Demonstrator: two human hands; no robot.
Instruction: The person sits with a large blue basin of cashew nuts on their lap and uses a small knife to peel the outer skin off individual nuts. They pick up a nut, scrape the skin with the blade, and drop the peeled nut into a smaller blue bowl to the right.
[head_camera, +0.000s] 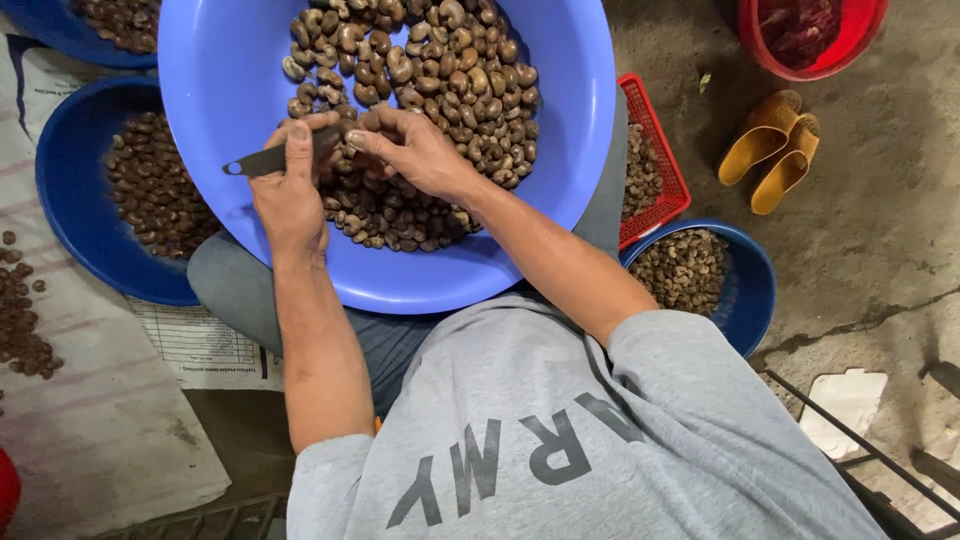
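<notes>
A: Head view, looking down. The left hand (290, 190) is wrapped tight round a small dark knife (272, 159), thumb pressed along the top, blade end poking out toward nine o'clock.

B: And the other hand?

A: The right hand (410, 150) has its fingertips pinched together at the knife's three o'clock end, on something small. Likely a nut, but I cannot tell what is between them. The two hands touch there.

B: Where is this happening?

A: Over the pile of brown nuts (430, 110) in the big light-blue basin (560, 170) on the person's lap, the hands at the pile's seven o'clock edge.

B: Around that?

A: At nine o'clock, a darker blue bowl (70, 220) of nuts on a printed sack (90, 420). At three o'clock, a red crate (665, 170); at four, another blue bowl (745, 300) of paler kernels. At two o'clock, yellow sandals (775, 150) on the concrete and a red tub (850, 45).
</notes>
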